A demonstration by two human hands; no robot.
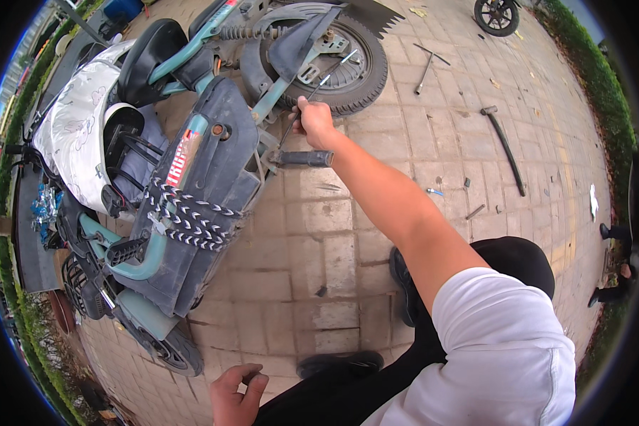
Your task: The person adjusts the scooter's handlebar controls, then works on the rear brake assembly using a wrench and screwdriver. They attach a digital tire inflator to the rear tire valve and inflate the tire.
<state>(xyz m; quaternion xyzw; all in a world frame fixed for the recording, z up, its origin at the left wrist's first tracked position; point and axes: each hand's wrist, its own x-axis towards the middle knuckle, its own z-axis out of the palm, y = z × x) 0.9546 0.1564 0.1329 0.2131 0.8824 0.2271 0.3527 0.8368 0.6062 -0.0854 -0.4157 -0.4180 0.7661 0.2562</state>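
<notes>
My right hand [315, 123] reaches out to the electric scooter's rear wheel [370, 88], gripping a thin dark rod or cable [289, 130]. Bright silver ends show beyond my fingers, over the hub; whether they belong to the same piece I cannot tell. Close under my wrist a dark footpeg [304, 158] sticks out from the scooter's grey body panel [229, 122]. Black-and-white patterned strap [197, 215] wraps the panel and the teal frame tube [154, 255]. Down by my knees, my left hand [239, 396] hangs with thumb and bent fingers apart, holding nothing.
On the paving lie a T-handle socket wrench [430, 69], a hammer [503, 144], a metal pin or bolt [475, 212] and a blue-tipped connector [434, 191]. Another vehicle's wheel [496, 16] stands beyond. People [620, 266] are partly visible at the right edge, near a hedge [591, 64].
</notes>
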